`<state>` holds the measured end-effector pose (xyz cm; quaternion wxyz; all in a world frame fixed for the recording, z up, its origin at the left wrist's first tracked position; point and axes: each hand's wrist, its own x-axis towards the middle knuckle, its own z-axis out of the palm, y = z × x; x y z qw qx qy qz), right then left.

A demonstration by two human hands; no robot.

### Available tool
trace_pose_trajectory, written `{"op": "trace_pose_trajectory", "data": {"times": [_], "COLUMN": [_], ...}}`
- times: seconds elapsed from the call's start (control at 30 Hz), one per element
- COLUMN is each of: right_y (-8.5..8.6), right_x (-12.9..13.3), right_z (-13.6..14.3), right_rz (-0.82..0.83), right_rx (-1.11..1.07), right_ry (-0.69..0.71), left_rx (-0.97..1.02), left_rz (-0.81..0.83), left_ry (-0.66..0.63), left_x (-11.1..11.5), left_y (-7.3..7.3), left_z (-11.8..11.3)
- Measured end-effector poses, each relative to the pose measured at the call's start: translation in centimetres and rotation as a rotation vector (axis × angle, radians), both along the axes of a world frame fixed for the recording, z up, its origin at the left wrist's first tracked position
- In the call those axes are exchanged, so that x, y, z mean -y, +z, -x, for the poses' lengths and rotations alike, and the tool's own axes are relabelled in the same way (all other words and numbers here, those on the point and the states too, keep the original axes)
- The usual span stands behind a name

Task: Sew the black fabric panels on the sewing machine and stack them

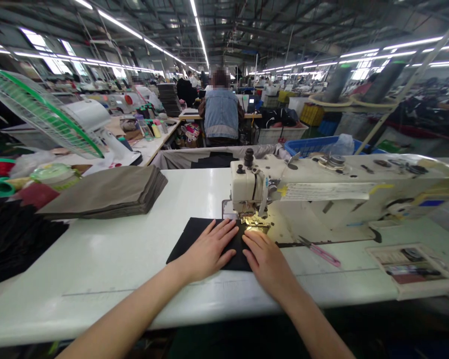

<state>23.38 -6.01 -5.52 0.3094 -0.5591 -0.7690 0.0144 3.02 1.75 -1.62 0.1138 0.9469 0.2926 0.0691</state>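
Bare forearms [134, 309] lead to a flat left hand [211, 245] and loosely curved right hand [266, 255], pressing, not gripping, a black fabric panel [194, 237] beside the cream metal sewing machine [359, 172]; probably light, pliable, best held by its left edge.

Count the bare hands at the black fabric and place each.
2: the left hand lies on the black fabric; the right hand is at its right edge, by the sewing machine.

Black cloth [194, 234] under my left hand [211, 247]; beyond my right hand [267, 259], a cream machine [344, 174]; rightward, pink-handled scissors [325, 254].
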Motion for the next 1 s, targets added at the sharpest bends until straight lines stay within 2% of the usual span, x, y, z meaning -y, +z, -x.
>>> {"op": "trace_pose_trajectory", "data": {"times": [0.17,0.3,0.6,0.77,1.0], "right_y": [-0.3,-0.1,0.7,1.1,1.3], "right_x": [4.0,4.9,0.0,-2.2,-2.9], "right_z": [-0.5,-0.8,-0.9,-0.9,-0.9], "right_rz": [-0.038,-0.042,-0.037,0.000,0.026], "right_rx": [0.027,0.061,0.065,0.103,0.117], "right_ry": [0.072,0.107,0.057,-0.024,-0.061], "left_rx": [-0.012,-0.010,0.056,0.076,0.074], "left_rz": [0.051,0.052,0.049,0.069,0.037], "left_ry": [-0.217,-0.203,-0.155,-0.140,-0.100], "left_x": [3.8,4.8,-0.1,-2.8,-5.7], "left_y": [0.7,0.9,0.0,-0.1,-0.4], "left_z": [1.3,1.6,1.1,0.6,-0.2]}}
